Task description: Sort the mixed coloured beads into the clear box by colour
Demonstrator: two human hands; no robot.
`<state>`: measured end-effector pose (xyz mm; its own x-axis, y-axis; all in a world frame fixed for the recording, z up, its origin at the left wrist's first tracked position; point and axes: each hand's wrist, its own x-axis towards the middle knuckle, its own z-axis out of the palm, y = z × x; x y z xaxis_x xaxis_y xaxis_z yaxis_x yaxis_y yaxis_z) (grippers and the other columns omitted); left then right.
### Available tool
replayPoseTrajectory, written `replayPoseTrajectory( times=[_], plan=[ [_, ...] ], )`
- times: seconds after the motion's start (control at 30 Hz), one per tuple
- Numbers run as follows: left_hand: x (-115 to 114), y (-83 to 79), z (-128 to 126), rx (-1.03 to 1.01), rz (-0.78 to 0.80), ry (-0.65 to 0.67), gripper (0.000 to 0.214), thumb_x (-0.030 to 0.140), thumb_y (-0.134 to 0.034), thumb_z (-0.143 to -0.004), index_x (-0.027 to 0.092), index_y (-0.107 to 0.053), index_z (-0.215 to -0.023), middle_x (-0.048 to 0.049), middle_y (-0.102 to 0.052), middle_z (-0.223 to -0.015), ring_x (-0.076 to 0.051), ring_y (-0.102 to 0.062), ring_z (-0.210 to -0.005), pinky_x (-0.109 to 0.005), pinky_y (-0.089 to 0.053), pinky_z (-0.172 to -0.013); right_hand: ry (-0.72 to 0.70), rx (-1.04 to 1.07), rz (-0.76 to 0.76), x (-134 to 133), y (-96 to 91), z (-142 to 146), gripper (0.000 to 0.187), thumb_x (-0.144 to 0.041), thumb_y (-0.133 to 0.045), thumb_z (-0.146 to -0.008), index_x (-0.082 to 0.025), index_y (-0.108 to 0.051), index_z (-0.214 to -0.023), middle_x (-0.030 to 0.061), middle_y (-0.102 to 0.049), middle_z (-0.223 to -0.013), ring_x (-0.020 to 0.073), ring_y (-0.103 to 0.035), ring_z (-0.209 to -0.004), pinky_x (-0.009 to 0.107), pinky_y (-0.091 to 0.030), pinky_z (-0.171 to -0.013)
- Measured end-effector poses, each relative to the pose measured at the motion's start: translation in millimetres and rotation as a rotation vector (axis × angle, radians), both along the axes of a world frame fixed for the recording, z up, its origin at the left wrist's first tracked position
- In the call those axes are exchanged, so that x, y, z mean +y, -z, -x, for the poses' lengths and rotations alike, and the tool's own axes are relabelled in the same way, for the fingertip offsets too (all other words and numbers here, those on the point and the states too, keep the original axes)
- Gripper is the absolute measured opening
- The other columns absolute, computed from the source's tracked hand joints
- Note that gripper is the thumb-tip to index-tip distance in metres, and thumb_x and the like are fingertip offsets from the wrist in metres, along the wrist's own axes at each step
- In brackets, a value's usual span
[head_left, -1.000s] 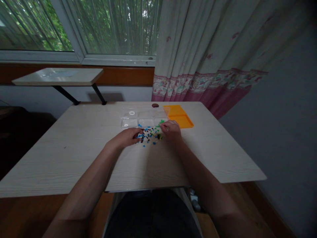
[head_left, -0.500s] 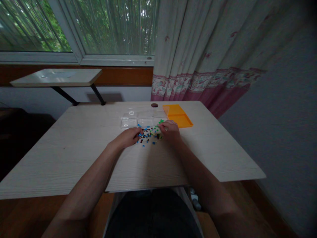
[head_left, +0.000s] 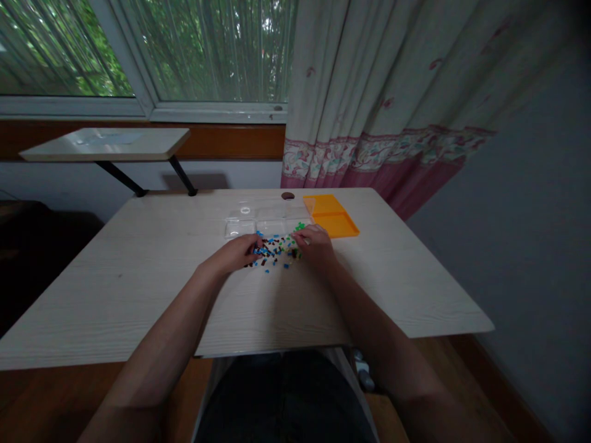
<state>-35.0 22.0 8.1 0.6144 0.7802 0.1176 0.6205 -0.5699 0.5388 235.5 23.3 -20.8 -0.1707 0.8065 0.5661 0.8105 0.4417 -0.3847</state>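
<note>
A scatter of small coloured pieces (head_left: pixel 276 249), blue, green and dark, lies on the pale wooden table (head_left: pixel 152 277). My left hand (head_left: pixel 237 253) rests at the left edge of the scatter, fingers curled down onto the pieces. My right hand (head_left: pixel 311 245) sits at the right edge, fingers bent and pinched together over the pieces. What either hand holds is too small to make out. Just beyond the scatter lies a clear plastic compartment tray (head_left: pixel 258 220).
An orange tray (head_left: pixel 330 215) lies at the back right of the table beside a small dark round thing (head_left: pixel 287 195). A white shelf on black brackets (head_left: pixel 104 143) juts out under the window. A patterned curtain (head_left: pixel 383 111) hangs at the right.
Both hands have edged slightly inward over the scatter of pieces. The view has shifted a little.
</note>
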Motion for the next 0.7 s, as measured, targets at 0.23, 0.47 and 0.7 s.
replayPoseTrajectory(
  times=[0.23,0.47,0.7],
  plan=[
    [2.1,-0.3,1.1,0.055,0.002,-0.012,0.01,0.029,-0.06,-0.086,0.019,-0.063,-0.087,-0.0001,-0.06,-0.074,-0.014,-0.053,-0.065,-0.025,-0.039,-0.065,-0.007,-0.004,0.004,-0.7,-0.4,0.7,0.024,-0.035,-0.057,-0.094,-0.021,-0.073,-0.084,0.0045,-0.069,-0.085,0.018,-0.058,-0.087,0.031,-0.039,-0.082],
    [1.5,-2.4,-1.1,0.058,-0.023,-0.016,0.015,0.028,-0.055,-0.088,0.017,-0.064,-0.081,-0.0027,-0.061,-0.077,-0.014,-0.053,-0.067,-0.025,-0.039,-0.064,-0.015,-0.002,-0.013,-1.1,-1.3,1.4,0.022,-0.034,-0.058,-0.093,-0.02,-0.073,-0.084,0.0048,-0.069,-0.084,0.0186,-0.058,-0.086,0.031,-0.04,-0.082],
    [4.9,-0.6,0.4,-0.035,-0.014,-0.015,0.031,0.036,-0.046,-0.094,0.016,-0.065,-0.081,-0.0054,-0.064,-0.079,-0.016,-0.057,-0.073,-0.027,-0.043,-0.069,-0.031,0.015,-0.035,-1.6,-1.6,1.0,0.02,-0.032,-0.06,-0.092,-0.02,-0.073,-0.083,0.0061,-0.07,-0.083,0.0193,-0.059,-0.085,0.032,-0.041,-0.082]
  ],
)
